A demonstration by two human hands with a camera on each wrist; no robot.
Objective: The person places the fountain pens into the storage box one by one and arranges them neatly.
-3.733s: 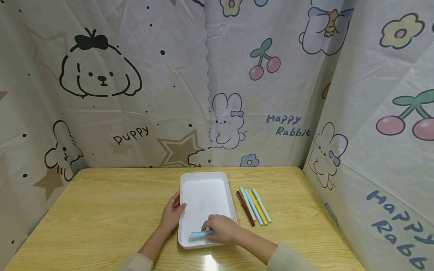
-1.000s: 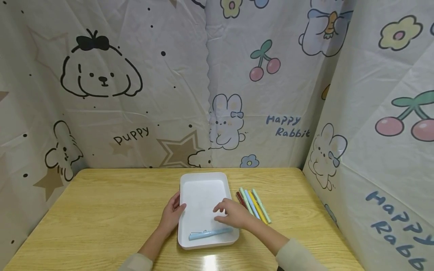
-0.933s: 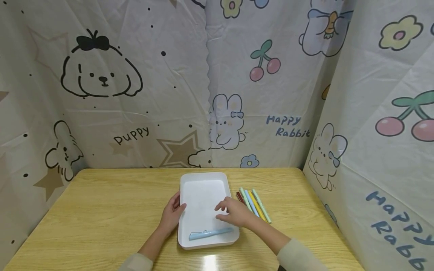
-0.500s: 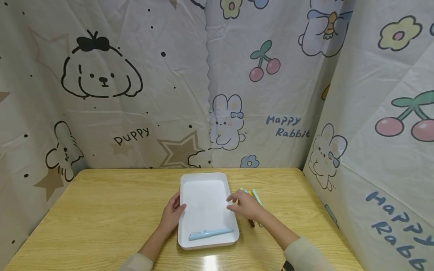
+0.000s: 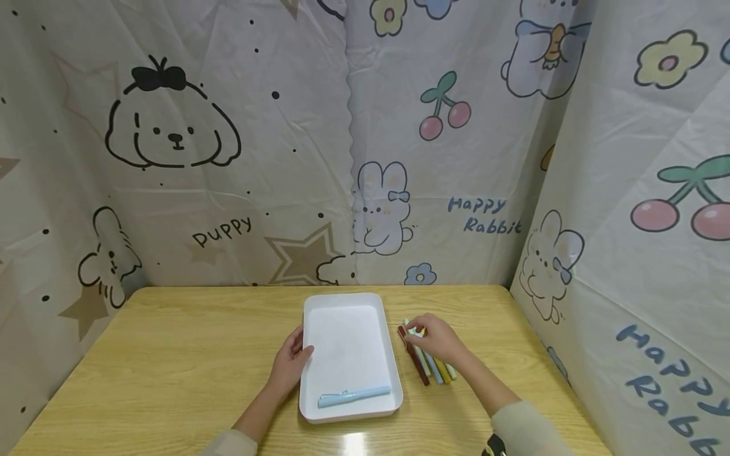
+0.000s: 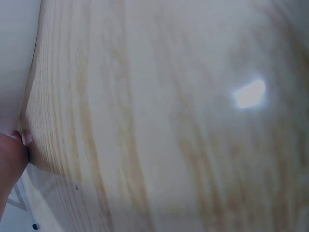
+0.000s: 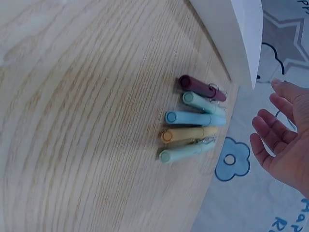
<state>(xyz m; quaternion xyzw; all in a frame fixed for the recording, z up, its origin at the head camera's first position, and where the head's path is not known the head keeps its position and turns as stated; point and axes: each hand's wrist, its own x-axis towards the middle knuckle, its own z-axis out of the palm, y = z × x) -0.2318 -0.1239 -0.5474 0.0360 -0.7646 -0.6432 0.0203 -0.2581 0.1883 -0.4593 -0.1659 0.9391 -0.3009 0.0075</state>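
Observation:
A white tray (image 5: 345, 342) stands in the middle of the table, with one light blue pen (image 5: 355, 396) lying across its near end. My left hand (image 5: 289, 363) grips the tray's left side, thumb over the rim and fingers outside the wall. To the right lies a row of pens: a dark red pen (image 5: 414, 356), a pale green pen (image 7: 203, 102), a blue pen (image 7: 193, 118), a yellow pen (image 7: 189, 134) and another pale green pen (image 7: 187, 151). Above their far ends hovers my right hand (image 5: 436, 335), fingers loosely bent and holding nothing; in the right wrist view it is apart from them.
The wooden table (image 5: 199, 354) carries the tray and pens. Behind it and on both sides hang patterned cloth curtains (image 5: 308, 139), meeting the table's far edge. A bright reflection shows on the tabletop near the front.
My right hand has let go of the light blue pen in the tray, then moved right over the tray's rim to above the row of pens. The left hand has stayed on the tray.

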